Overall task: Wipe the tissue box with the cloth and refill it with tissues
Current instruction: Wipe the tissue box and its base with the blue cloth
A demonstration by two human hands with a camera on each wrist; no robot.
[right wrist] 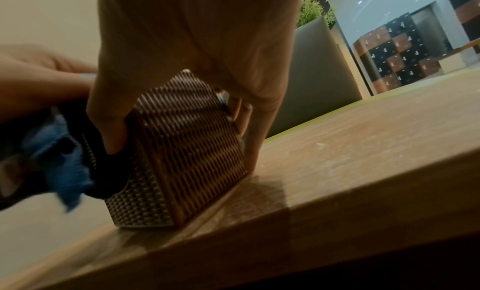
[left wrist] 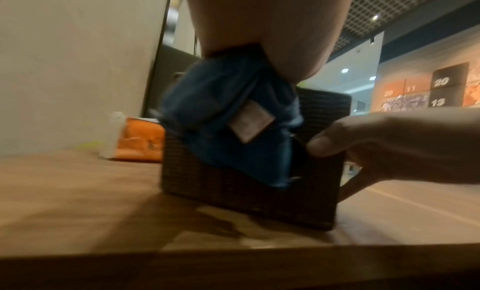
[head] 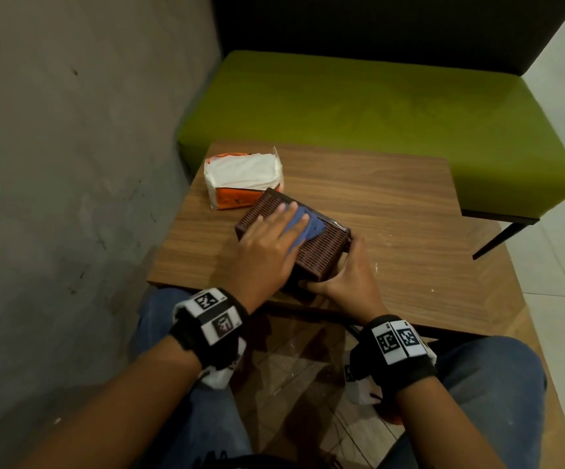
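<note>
Wiping is underway: the left hand (head: 267, 245) presses the crumpled blue cloth (head: 308, 226) flat-fingered onto the brown woven tissue box (head: 321, 247) at table centre, which the right hand (head: 345, 279) grasps. Refilling remains; the orange pack of white tissues (head: 244, 176) waits at eleven o'clock, seemingly untouched.

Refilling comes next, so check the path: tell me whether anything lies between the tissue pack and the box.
Nothing visible stands between them: the tissue pack lies right behind the tissue box on the table. The left hand presses the blue cloth on the box's top.
</note>
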